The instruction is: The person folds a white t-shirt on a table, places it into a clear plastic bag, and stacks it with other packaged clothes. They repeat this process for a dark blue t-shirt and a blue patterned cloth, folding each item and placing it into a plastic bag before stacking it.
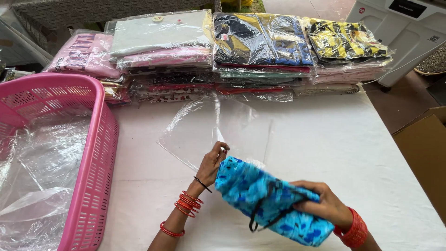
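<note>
Your clear plastic bag [218, 128] lies flat at 12 o'clock. Beyond it, stacked bagged garments [251, 51], pink, grey, blue, yellow. Loose clear bags [42, 176] at 9; brown carton [425, 148] at 3.

Light: bright, even daylight — soft, faint shadows.
Glare: white sheen on the clear plastic bags [260, 42].
Focus: sharp — slight bending at edges.

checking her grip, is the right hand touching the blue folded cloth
Touching. The head view shows the right hand wrapped over the end of the blue cloth, fingers pressed into the fabric with no gap.
</note>
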